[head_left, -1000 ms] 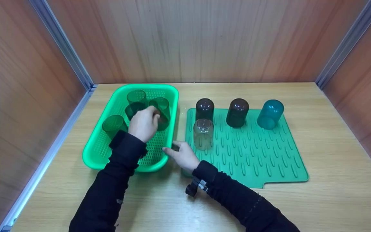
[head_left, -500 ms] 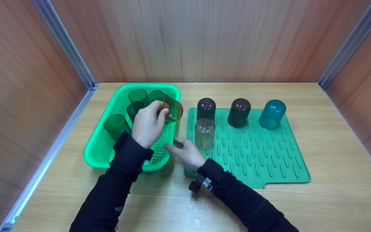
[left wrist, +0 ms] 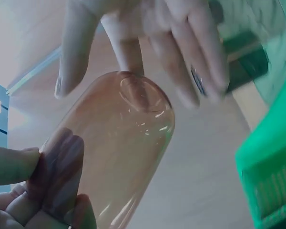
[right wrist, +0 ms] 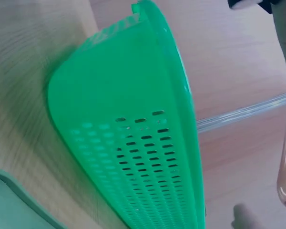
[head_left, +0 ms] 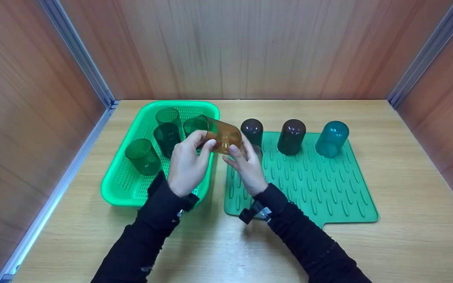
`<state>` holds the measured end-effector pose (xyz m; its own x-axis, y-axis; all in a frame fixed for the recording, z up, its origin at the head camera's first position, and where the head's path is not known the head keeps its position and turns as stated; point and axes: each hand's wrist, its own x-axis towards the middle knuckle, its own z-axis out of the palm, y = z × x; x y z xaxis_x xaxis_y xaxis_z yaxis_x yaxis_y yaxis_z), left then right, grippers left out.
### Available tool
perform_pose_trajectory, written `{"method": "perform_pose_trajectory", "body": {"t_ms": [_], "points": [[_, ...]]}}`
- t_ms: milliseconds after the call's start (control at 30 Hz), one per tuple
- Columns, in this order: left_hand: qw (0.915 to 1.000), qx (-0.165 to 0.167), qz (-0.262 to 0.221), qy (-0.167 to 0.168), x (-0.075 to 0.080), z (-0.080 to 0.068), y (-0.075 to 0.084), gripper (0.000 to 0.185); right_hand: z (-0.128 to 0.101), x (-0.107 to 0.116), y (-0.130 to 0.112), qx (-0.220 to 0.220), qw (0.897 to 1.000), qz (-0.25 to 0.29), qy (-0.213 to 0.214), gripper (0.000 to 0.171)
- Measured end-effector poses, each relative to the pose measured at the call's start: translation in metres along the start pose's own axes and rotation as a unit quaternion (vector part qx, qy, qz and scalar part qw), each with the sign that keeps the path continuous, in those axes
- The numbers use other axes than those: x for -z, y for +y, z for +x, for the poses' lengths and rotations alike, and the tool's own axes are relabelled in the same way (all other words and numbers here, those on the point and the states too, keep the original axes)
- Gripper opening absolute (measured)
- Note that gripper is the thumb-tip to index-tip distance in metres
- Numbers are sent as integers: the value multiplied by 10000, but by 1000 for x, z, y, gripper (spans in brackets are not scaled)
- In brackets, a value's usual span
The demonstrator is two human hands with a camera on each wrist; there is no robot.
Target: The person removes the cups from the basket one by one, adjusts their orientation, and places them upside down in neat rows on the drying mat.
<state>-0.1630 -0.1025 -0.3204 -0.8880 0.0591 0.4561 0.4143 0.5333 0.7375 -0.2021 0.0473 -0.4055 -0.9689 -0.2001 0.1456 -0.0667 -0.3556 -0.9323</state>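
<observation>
The amber tumbler (head_left: 226,135) is held on its side in the air over the right rim of the basket (head_left: 132,202), mouth to the left, rounded base to the right. The left hand (head_left: 189,165) pinches it at the mouth end, thumb outside, fingers showing through the wall; gripping here presumably leaves the base free for the other hand. The right hand (head_left: 252,171) is at the base with fingers spread and clamped on nothing; whether a fingertip touches the base cannot be determined.

The basket, glossy green plastic with slotted walls, stands on the left of the desk (head_left: 210,251). Inside, the near-left green tumbler (head_left: 143,157), the dark green tumbler (head_left: 167,139) and two further green tumblers (head_left: 167,114) sit mouth up.

On the right lies the mat (head_left: 305,188), matt green with raised elongated ridges. Along its far edge, the near-black tumbler (head_left: 252,131), the dark brown tumbler (head_left: 291,137) and the blue tumbler (head_left: 332,139) stand inverted. A clear tumbler (head_left: 258,152) is mostly hidden behind the right hand. Inversion gives each a wide footing on its rim; the ridges probably admit air beneath. All are smooth, transparent and cylindrical, glass or plastic.
</observation>
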Motion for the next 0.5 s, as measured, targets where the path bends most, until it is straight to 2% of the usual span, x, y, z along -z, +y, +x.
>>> {"method": "perform_pose_trajectory", "body": {"t_ms": [167, 333, 400, 500], "points": [[9958, 247, -850, -213, -6, -4, -1, 15, -1, 1, -4, 288, 9988, 385, 63, 113], [9863, 470, -1509, -462, -17, -8, -1, 12, -3, 4, -9, 582, 9963, 456, 450, 108], [9832, 513, -1664, -547, -24, -10, -1, 11, -3, 8, -9, 747, 9941, 374, 686, 96], [9814, 545, -1732, -629, -33, -14, -2, 11, -4, 15, -9, 991, 9907, 281, 885, 67]]}}
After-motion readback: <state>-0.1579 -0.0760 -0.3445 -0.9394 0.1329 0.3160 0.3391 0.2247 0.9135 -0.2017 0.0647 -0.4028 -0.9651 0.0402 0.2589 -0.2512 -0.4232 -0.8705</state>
